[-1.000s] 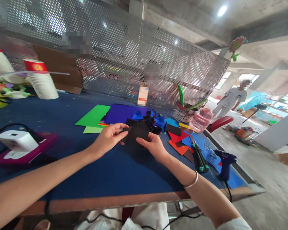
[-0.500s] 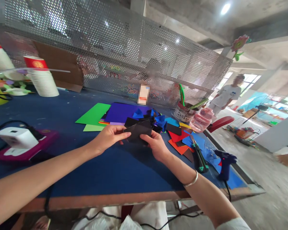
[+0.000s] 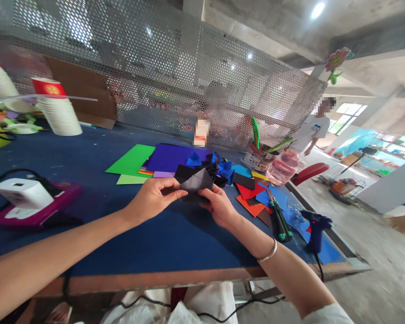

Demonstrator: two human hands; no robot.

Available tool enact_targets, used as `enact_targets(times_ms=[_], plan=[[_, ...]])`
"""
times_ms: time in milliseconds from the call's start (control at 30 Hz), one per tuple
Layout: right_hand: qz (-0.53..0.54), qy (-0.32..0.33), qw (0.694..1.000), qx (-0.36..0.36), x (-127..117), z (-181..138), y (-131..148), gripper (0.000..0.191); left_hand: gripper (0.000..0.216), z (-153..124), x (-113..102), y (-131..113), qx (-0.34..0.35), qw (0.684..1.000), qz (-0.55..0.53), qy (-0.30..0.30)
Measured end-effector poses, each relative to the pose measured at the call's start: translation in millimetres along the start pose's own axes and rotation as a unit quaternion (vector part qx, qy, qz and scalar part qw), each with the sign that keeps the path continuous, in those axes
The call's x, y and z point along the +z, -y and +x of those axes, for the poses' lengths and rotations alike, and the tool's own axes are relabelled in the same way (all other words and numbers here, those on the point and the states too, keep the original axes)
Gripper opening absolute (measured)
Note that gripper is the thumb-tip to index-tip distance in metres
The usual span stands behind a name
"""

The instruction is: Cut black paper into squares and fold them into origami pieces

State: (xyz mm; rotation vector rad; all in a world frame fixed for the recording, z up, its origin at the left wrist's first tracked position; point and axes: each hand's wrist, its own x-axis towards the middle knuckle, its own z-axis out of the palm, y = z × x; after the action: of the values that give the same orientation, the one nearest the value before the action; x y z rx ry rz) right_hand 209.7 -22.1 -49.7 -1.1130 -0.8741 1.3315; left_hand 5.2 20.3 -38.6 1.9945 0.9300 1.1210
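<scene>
A piece of black paper [image 3: 197, 182], folded into a peaked shape, is pinched between both my hands just above the blue table [image 3: 148, 238]. My left hand [image 3: 153, 198] grips its left edge with thumb and fingers. My right hand [image 3: 219, 206], with a silver bangle on the wrist, holds the right side from below. Just behind lies a heap of folded blue and black paper pieces [image 3: 219, 170], with purple [image 3: 170, 157] and green sheets [image 3: 131, 160] beside it.
Red, orange and blue paper scraps [image 3: 253, 195], a green-handled cutter [image 3: 279, 220] and a blue glue gun [image 3: 315, 227] lie at the right. A white box on a magenta tray [image 3: 22, 193] sits left, stacked paper cups [image 3: 59, 112] behind. A perforated metal screen [image 3: 175, 76] backs the table; a person stands far right.
The flat black sheet has been folded up into a peaked, triangular shape between my fingers. My hands stayed in about the same spot. The person at the far right walked closer to the screen.
</scene>
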Motion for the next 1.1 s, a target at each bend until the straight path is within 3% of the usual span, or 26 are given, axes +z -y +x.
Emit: enact_targets(times_ms=[167,300,733,1100], plan=[[-0.003,0.003,1.0,0.006,1.5,-0.7,-1.1,0.031,0.034,-1.6,-0.8,0.7,0.092,0.994,0.049,-0.023],[-0.011,0.009,1.0,0.008,1.6,-1.6,-2.8,0.032,0.032,-1.9,-3.7,1.1,0.145,0.987,0.072,-0.002],[-0.05,0.024,0.998,-0.021,-2.7,1.3,-8.7,0.036,0.031,-4.6,-6.6,10.3,0.173,0.976,0.115,0.068],[-0.103,0.025,0.993,-0.058,-0.3,0.0,-11.3,0.038,0.042,-3.3,-3.2,24.0,0.208,0.964,0.158,0.044]])
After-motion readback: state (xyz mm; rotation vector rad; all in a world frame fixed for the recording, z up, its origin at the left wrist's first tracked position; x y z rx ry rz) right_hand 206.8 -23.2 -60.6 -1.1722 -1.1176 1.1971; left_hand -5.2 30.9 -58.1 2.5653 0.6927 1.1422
